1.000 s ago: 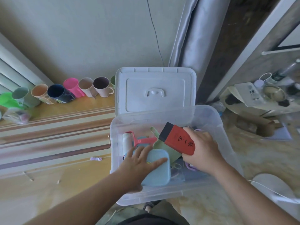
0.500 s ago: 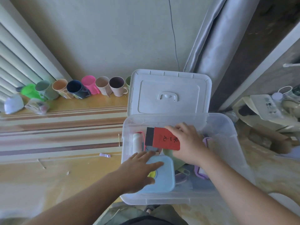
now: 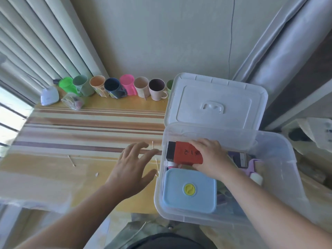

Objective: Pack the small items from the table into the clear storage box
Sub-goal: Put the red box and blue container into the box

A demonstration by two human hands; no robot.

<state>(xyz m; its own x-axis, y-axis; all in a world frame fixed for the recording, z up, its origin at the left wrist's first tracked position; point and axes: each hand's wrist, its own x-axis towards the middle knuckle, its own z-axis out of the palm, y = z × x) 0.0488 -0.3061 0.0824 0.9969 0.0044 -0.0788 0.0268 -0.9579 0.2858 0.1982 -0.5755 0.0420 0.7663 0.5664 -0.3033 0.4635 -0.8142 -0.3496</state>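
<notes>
The clear storage box (image 3: 280,169) sits at the table's right end, its white lid (image 3: 215,103) propped open behind it. Inside lie a light blue container with a yellow button (image 3: 188,190), a purple item (image 3: 251,166) and other small things. My right hand (image 3: 210,157) is inside the box, gripping a red and black flat case (image 3: 185,154) over the back left corner. My left hand (image 3: 133,166) hovers over the table just left of the box, fingers spread, holding nothing. Thin cotton swabs (image 3: 156,163) lie on the table beside it.
A row of coloured mugs (image 3: 115,87) lines the wall at the back of the striped wooden table (image 3: 80,126). A small plastic bag (image 3: 72,103) and a white object (image 3: 49,96) sit at the back left. Another swab (image 3: 71,160) lies mid-table. A curtain hangs right.
My left hand has come off the blue container and out of the box to the table on the left. My right hand moved the red case left, lower into the box.
</notes>
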